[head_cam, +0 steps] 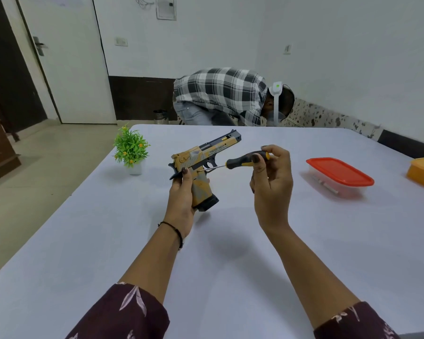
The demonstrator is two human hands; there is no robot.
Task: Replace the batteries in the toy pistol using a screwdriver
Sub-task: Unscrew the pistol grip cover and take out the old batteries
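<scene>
Left hand [181,199] grips the toy pistol [201,165] by its handle, holding it above the table [230,253] with the barrel pointing away. Right hand [271,182] pinches the screwdriver [240,161] handle between fingertips — shaft angled left, tip against the pistol body just above the grip. A red-lidded container [339,176] sits well apart to the right; a small potted plant [131,150] stands to the left.
</scene>
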